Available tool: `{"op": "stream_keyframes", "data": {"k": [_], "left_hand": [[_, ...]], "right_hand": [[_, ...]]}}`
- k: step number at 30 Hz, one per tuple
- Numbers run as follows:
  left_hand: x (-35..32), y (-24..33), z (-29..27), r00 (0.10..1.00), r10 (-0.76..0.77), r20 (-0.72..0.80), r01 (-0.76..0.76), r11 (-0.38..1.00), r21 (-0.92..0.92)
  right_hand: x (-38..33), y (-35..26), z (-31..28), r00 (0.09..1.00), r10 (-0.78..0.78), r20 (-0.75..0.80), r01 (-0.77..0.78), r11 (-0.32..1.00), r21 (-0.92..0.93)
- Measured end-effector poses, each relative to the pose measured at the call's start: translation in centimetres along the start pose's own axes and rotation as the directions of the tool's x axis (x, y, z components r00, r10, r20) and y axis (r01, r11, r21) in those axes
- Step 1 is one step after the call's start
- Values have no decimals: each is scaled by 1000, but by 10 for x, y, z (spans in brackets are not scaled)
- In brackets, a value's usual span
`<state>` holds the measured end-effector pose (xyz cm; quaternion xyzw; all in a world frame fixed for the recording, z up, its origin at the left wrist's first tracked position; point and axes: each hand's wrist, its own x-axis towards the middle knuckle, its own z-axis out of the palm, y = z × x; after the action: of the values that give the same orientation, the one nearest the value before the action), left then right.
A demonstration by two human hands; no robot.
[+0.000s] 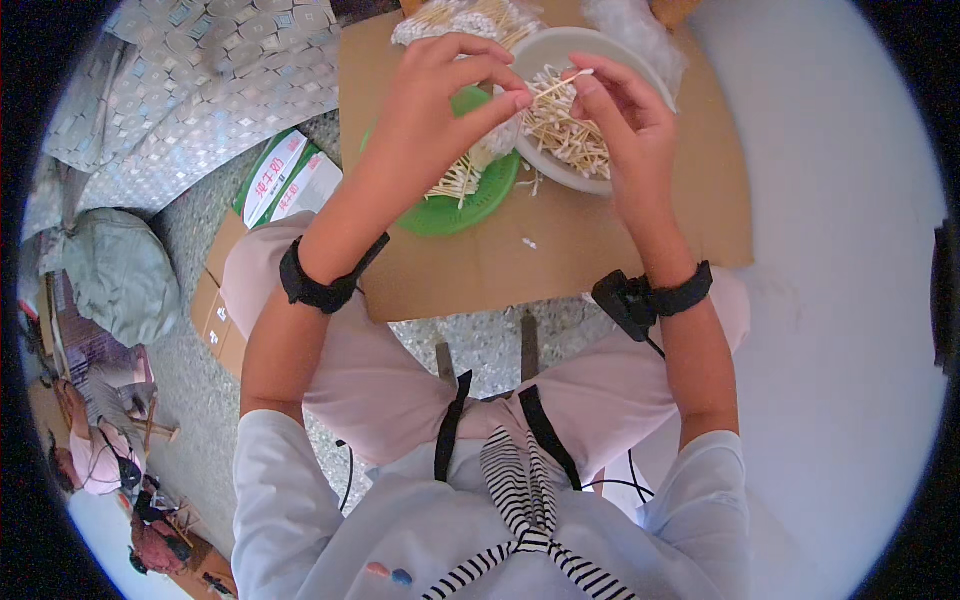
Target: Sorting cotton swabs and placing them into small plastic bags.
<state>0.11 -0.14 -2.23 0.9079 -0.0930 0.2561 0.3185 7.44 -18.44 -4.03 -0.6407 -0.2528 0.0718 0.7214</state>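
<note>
A wooden-stemmed cotton swab [559, 84] with a white tip is stretched between my hands, above a white bowl [533, 50]. My left hand [440, 100] pinches its left end between thumb and forefinger. The thumb and fingers of my right hand [632, 125] close on it near the white tip. Loose cotton swabs [575, 142] fill the bowl in a jumbled heap. Under my left hand, a green plate [455, 218] carries more cotton swabs [458, 182] and some clear plastic, partly hidden by that hand and forearm.
The cardboard-topped surface [620, 240] bears a few stray bits of swab. Bundled swabs [470, 20] and a clear plastic bag [640, 35] lie at the far edge. To the left are a green-and-white carton [290, 180] and a grey bag [125, 275]. Other people [105, 455] sit far left.
</note>
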Motion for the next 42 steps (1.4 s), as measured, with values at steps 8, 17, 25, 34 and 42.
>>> {"op": "stream_keyframes", "data": {"k": [8,17,25,34,42], "left_hand": [[1,-7,-4,991,-106,-83,95,987,-133],[1,-5,-6,982,-151,-116,129,975,-180],[-2,-20,-19,963,-252,99,268,937,-226],[-1,-22,-26,959,-128,252,164,978,-126],[-1,-11,-9,991,111,69,-111,994,2]], "right_hand": [[1,3,13,988,-150,42,155,909,-387],[-3,15,15,970,-35,241,158,845,-511],[-2,10,17,980,-67,187,160,825,-542],[5,6,15,997,21,68,-14,994,-105],[1,-1,23,997,30,76,-40,991,128]]}}
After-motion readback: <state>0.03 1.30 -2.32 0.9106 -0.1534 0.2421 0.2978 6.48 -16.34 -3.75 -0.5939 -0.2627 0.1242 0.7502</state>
